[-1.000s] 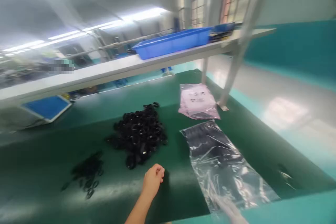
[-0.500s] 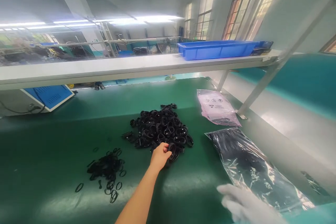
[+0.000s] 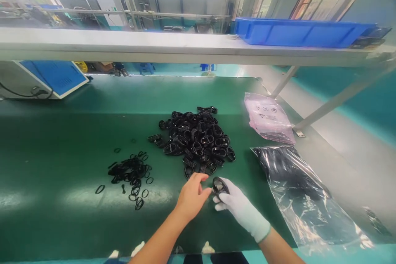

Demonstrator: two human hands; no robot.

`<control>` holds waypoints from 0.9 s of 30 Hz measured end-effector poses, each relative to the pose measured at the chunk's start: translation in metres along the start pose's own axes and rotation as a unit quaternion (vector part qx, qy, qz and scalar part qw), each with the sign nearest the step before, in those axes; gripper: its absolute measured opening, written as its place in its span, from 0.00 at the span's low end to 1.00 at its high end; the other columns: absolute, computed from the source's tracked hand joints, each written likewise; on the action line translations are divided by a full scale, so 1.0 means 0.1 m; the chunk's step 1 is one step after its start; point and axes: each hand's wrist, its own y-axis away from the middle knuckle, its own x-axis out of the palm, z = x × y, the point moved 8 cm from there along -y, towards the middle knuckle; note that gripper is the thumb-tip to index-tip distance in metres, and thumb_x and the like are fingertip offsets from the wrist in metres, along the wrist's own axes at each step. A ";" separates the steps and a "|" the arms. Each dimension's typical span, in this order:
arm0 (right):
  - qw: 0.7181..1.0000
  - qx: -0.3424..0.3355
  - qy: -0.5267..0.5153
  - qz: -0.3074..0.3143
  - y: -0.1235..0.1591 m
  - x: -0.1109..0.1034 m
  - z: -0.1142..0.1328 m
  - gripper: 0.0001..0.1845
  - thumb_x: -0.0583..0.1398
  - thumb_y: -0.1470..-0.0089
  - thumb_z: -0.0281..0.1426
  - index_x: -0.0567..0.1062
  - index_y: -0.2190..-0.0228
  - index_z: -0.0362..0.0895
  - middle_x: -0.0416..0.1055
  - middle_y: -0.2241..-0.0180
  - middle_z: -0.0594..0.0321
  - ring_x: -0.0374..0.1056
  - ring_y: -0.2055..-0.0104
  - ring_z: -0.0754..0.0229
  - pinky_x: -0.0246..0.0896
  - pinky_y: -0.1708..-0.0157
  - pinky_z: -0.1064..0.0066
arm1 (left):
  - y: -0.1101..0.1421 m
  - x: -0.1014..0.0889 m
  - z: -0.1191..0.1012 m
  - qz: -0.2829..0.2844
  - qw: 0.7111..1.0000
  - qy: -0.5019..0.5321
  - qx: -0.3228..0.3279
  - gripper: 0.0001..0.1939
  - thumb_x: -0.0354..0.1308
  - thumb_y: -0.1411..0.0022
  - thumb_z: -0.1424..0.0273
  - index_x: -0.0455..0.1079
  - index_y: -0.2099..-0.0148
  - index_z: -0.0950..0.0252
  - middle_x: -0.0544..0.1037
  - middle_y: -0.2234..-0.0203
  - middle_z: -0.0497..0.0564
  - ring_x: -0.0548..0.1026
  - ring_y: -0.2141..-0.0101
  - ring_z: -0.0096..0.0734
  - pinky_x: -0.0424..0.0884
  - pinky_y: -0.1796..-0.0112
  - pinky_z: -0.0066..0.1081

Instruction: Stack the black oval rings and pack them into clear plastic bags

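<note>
Since the earlier frame, the white-gloved right hand [image 3: 236, 204] had moved left from beside the clear bag [image 3: 309, 198] and held a black coil [image 3: 220, 187], while the bare left hand [image 3: 193, 196] had drawn back slightly from the heap of coils [image 3: 198, 136].

At the far left, a blue-and-gray case [image 3: 55, 77] sat near the back of the green table [image 3: 62, 132]. Small black rings [image 3: 131, 171] lay in a loose pile, 1 of them apart on its left. Next came the heap, with the left hand at its near side, partly open and empty, its thumb and forefinger spread toward the coil; whether they touched it could not be told. The coil stood tilted in the right hand's closed fingers, in front of the heap. Farther right, a blue bin [image 3: 303, 33] rested on the raised shelf [image 3: 123, 41], above a pink bag [image 3: 269, 117]. The clear bag, with dark contents at its far end, lay nearer.
</note>
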 end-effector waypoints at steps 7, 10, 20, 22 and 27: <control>0.994 0.052 0.091 0.033 0.00 0.06 -0.06 0.39 0.54 0.54 0.33 0.45 0.42 0.43 0.54 0.45 0.51 0.55 0.45 0.53 0.60 0.54 0.59 | -0.14 0.09 0.03 -0.052 0.998 0.041 0.002 0.14 0.45 0.45 0.75 0.72 0.63 0.59 0.72 0.69 0.47 0.69 0.68 0.26 0.64 0.65 0.27; 0.995 0.067 0.070 0.023 -0.06 0.01 -0.13 0.46 0.59 0.59 0.32 0.44 0.42 0.43 0.57 0.48 0.49 0.61 0.51 0.53 0.63 0.58 0.60 | -0.14 0.15 0.02 -0.043 0.999 0.028 0.012 0.14 0.47 0.46 0.75 0.73 0.63 0.59 0.72 0.70 0.47 0.69 0.68 0.26 0.64 0.66 0.27; 0.998 0.050 0.037 -0.026 -0.21 -0.18 -0.35 0.39 0.62 0.68 0.30 0.58 0.51 0.46 0.65 0.57 0.57 0.65 0.60 0.57 0.63 0.63 0.62 | -0.30 -0.14 0.51 -0.034 0.994 0.006 -0.102 0.21 0.53 0.49 0.68 0.64 0.51 0.62 0.71 0.59 0.51 0.71 0.68 0.27 0.65 0.66 0.28; 0.992 0.054 0.088 -0.065 -0.27 -0.30 -0.41 0.35 0.61 0.68 0.29 0.60 0.54 0.45 0.66 0.59 0.58 0.66 0.61 0.58 0.62 0.62 0.65 | -0.43 -0.42 0.73 -0.117 0.976 -0.054 -0.175 0.30 0.56 0.52 0.62 0.58 0.46 0.66 0.66 0.53 0.58 0.69 0.59 0.36 0.64 0.61 0.31; 0.979 0.124 0.132 -0.092 -0.36 -0.32 -0.62 0.32 0.58 0.65 0.37 0.60 0.55 0.44 0.68 0.70 0.63 0.66 0.72 0.61 0.60 0.73 0.69 | -0.66 -0.55 0.69 -0.128 0.976 -0.105 -0.139 0.34 0.59 0.57 0.65 0.57 0.47 0.68 0.64 0.52 0.58 0.63 0.51 0.40 0.60 0.54 0.32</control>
